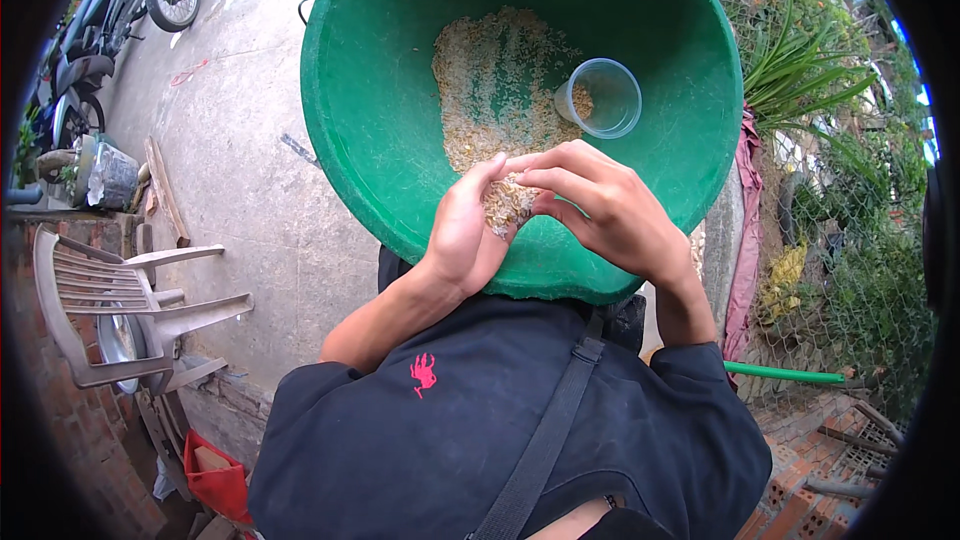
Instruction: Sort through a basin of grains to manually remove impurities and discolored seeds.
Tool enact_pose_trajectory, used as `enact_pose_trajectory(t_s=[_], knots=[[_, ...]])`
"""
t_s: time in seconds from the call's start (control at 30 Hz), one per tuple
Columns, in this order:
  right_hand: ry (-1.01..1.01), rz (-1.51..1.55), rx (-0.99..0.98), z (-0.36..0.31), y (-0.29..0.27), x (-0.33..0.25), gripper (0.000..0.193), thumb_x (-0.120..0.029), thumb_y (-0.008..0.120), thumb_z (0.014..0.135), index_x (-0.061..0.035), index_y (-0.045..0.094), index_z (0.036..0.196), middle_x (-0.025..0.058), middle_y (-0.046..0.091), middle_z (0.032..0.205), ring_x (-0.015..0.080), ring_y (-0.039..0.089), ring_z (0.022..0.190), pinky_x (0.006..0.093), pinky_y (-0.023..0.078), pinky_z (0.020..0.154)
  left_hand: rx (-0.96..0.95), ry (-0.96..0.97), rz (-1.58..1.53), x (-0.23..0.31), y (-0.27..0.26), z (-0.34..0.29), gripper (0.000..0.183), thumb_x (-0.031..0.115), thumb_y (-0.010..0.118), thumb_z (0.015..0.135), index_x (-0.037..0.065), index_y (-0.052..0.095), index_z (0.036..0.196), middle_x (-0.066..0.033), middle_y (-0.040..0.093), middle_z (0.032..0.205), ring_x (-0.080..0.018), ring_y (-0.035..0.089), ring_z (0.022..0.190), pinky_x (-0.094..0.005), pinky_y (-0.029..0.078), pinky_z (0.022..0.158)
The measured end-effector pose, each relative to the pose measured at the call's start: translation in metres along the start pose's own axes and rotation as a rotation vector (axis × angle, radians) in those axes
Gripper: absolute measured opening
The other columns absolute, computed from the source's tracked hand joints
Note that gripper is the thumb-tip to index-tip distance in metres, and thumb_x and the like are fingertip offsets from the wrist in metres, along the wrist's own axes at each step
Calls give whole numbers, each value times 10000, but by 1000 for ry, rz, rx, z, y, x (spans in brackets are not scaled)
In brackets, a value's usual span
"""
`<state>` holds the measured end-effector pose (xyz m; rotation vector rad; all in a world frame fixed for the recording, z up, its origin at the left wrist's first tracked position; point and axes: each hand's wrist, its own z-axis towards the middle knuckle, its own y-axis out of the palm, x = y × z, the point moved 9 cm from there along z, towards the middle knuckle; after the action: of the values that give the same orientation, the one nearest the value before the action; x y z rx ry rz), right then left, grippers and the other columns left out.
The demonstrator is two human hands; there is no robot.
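My left hand is cupped near the close rim of a large green tub, with a small heap of mixed pale and yellowish grain in its palm. Over that heap bends my right hand, its thumb and fingertips drawn together at the grain's edge. Whether a kernel is between those fingertips is too small to tell. More loose grain lies spread across the tub's bottom. A clear plastic cup rests tilted on the right of it, some grain inside.
On the left stand a plastic armchair, a grey bucket and parked motorbikes on concrete. A wire fence with plants runs along the right. A green pole sticks out low on the right, near bricks.
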<state>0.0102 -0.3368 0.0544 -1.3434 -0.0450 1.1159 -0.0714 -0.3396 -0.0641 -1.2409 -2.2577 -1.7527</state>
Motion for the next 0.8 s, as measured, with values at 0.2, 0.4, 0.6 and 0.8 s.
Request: enact_pose_trajectory(t_s=[0.2,0.4,0.6,0.8], knots=[[-13,-2,-47,4,15,-4,278,-66,697,827,-21,635,1094,103,628,1034,298,618,972,394,524,818,23,-29,-44,-4,-12,1,285,283,411,1038,96,622,1086,-13,653,1038,-120,592,960,-316,454,861],[9,61,-49,6,23,0,241,-37,674,837,4,623,1068,134,598,975,321,611,930,407,514,800,-35,-27,-66,-6,-5,3,241,287,450,1033,119,622,1055,0,645,984,-114,587,901,-310,457,836],[45,153,-7,5,22,9,179,36,646,829,10,634,1005,145,614,937,330,637,857,405,525,734,-13,-50,-22,-8,-2,1,256,293,451,1033,107,626,1055,-16,653,1012,-130,600,937,-323,468,862],[170,296,-2,4,8,20,208,77,670,821,7,670,1017,102,641,915,203,673,808,324,541,695,-52,-46,0,-6,5,1,306,272,408,1039,70,624,1117,-66,659,1101,-170,621,1013,-364,484,926]])
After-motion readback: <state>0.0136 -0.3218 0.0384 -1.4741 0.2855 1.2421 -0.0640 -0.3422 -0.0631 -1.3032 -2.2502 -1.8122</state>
